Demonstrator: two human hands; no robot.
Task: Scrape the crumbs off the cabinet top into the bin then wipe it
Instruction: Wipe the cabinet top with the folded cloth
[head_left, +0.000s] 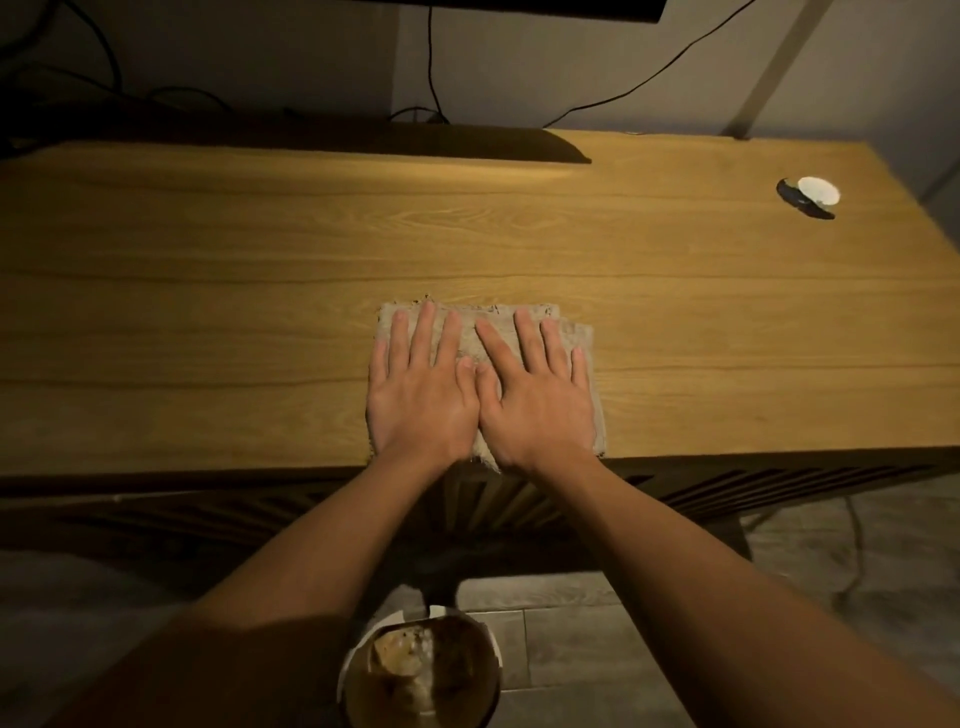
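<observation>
A folded beige cloth (470, 332) lies on the wooden cabinet top (260, 291) at its near edge. My left hand (423, 387) and my right hand (537, 395) press flat on the cloth side by side, fingers spread, thumbs touching. A few dark crumbs (431, 299) sit along the cloth's far edge. A round bin (421, 670) stands on the floor below the cabinet's front edge, between my forearms, with crumpled paper inside.
A small white disc with a dark object (810, 197) lies at the far right of the top. Black cables (430, 67) hang down the wall behind. A dark monitor base shadow (415, 145) runs along the back edge. Tiled floor lies at the right.
</observation>
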